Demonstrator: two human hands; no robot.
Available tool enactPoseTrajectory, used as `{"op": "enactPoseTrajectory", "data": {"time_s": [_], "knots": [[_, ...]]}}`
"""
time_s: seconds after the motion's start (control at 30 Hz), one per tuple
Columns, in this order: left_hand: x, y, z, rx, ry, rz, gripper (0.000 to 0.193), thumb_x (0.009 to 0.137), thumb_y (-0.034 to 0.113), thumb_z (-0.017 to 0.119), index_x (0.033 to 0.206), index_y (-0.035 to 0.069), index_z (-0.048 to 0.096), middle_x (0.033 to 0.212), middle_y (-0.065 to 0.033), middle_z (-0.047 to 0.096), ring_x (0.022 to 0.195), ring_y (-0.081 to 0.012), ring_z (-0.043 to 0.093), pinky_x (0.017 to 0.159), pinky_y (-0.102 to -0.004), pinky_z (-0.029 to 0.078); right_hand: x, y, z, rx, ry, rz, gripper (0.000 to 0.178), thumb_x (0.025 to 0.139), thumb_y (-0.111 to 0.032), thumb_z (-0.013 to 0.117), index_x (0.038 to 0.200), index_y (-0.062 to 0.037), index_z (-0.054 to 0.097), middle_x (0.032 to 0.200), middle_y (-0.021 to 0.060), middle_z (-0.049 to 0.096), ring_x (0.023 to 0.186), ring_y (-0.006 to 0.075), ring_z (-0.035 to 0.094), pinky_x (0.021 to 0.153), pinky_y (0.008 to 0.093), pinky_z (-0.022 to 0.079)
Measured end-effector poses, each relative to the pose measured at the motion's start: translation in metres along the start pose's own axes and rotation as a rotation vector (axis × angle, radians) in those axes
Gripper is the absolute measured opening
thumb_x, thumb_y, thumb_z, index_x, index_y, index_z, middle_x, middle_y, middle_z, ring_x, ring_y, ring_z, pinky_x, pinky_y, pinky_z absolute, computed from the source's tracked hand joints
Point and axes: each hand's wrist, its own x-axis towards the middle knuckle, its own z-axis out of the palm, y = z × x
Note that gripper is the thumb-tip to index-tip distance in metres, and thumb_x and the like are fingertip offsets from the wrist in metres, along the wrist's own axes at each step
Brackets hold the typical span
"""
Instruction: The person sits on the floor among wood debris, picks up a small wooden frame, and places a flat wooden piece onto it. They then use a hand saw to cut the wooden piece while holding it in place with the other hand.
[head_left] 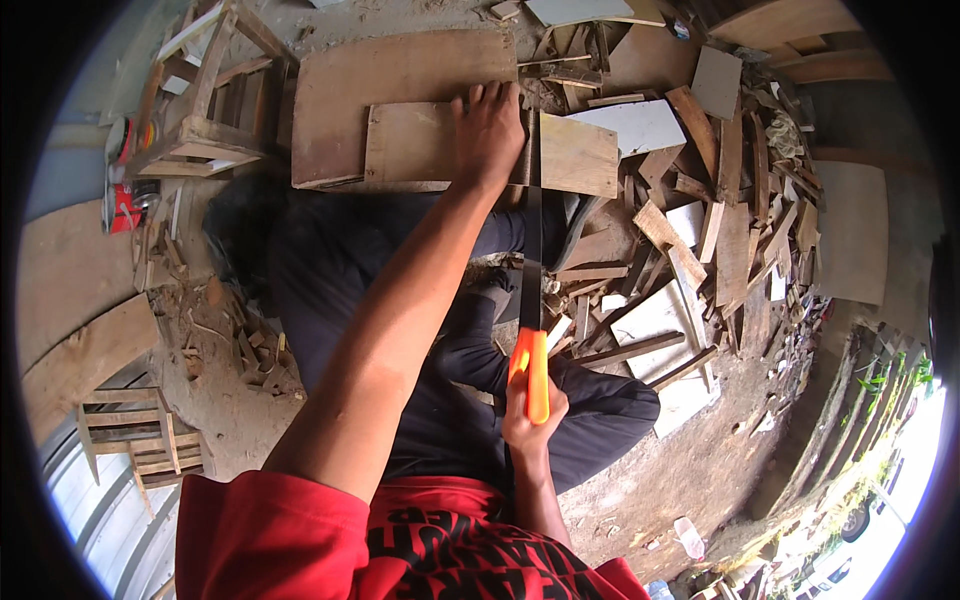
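Note:
A flat wooden board (pixel 410 142) lies across a larger brown plywood panel (pixel 400 65), its right end (pixel 580 158) sticking out past the panel's edge. Over the board's middle, my left hand (pixel 489 130) grips it, fingers bent toward its far edge. Close to the right of that hand, a handsaw's dark blade (pixel 532 240) crosses the board, pointing away from me. My right hand (pixel 533 420) is wrapped around the saw's orange handle (pixel 538 375), low in front of my body. How deep the blade sits in the wood cannot be made out.
Wood offcuts (pixel 735 250) and pale sheets (pixel 640 125) are heaped to the right. A wooden frame (pixel 200 135) stands at the far left, beside a red can-like item (pixel 122 210). My dark-trousered legs (pixel 340 270) are bent beneath the panel. A slatted wooden piece (pixel 130 430) lies at the lower left.

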Motion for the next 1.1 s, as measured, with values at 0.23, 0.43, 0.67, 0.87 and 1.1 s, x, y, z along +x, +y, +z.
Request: {"op": "enactPoseTrajectory", "data": {"time_s": [0.23, 0.43, 0.67, 0.87, 1.1], "knots": [[0.0, -0.008, 0.002, 0.034, -0.029, 0.009, 0.022, 0.089, 0.014, 0.053, 0.109, 0.014, 0.062, 0.108, -0.0018, 0.065, 0.107, -0.0239, 0.056, 0.093, -0.048, 0.039, 0.035, 0.006, 0.007, 0.104, -0.006, -0.048, 0.027, 0.092, -0.019, 0.056, 0.076, 0.0031, 0.056, 0.059, -0.0023, 0.049, 0.051, 0.0056, 0.044, 0.047, 0.0229, 0.033], [0.002, -0.007, 0.012, 0.04, 0.053, 0.038, 0.025, 0.086, 0.012, 0.057, 0.111, 0.012, 0.062, 0.114, -0.0049, 0.064, 0.112, -0.0253, 0.055, 0.097, -0.049, 0.038, 0.148, -0.012, 0.037, 0.232, -0.041, 0.005, 0.018, 0.091, -0.006, 0.058, 0.076, 0.0036, 0.058, 0.061, -0.0029, 0.051, 0.057, 0.0038, 0.046, 0.049, 0.0242, 0.035], [0.001, -0.012, 0.018, 0.075, 0.047, 0.017, 0.025, 0.087, 0.011, 0.054, 0.111, 0.01, 0.061, 0.12, -0.0056, 0.064, 0.115, -0.0251, 0.055, 0.097, -0.05, 0.038, 0.116, -0.022, 0.041, 0.061, 0.009, -0.078, 0.015, 0.089, -0.007, 0.057, 0.08, 0.0037, 0.06, 0.061, 0.0, 0.052, 0.059, 0.0057, 0.047, 0.052, 0.0258, 0.04], [0.0, -0.003, 0.002, 0.026, -0.045, 0.008, 0.02, 0.089, 0.012, 0.05, 0.107, 0.012, 0.06, 0.11, -0.0049, 0.065, 0.109, -0.0259, 0.056, 0.092, -0.0471, 0.04, 0.017, 0.003, 0.003, 0.101, -0.017, 0.051, 0.011, 0.089, -0.003, 0.057, 0.083, 0.0049, 0.062, 0.06, 0.0015, 0.054, 0.055, 0.005, 0.05, 0.05, 0.0236, 0.041], [-0.003, -0.015, 0.015, 0.109, 0.062, 0.053, 0.019, 0.089, 0.011, 0.053, 0.105, 0.013, 0.061, 0.105, -0.0045, 0.064, 0.108, -0.0252, 0.056, 0.094, -0.0474, 0.039, 0.085, -0.006, 0.021, 0.063, -0.045, -0.046, 0.012, 0.09, -0.004, 0.057, 0.082, 0.0043, 0.061, 0.061, -0.001, 0.054, 0.055, 0.0046, 0.049, 0.049, 0.0242, 0.039]]}}
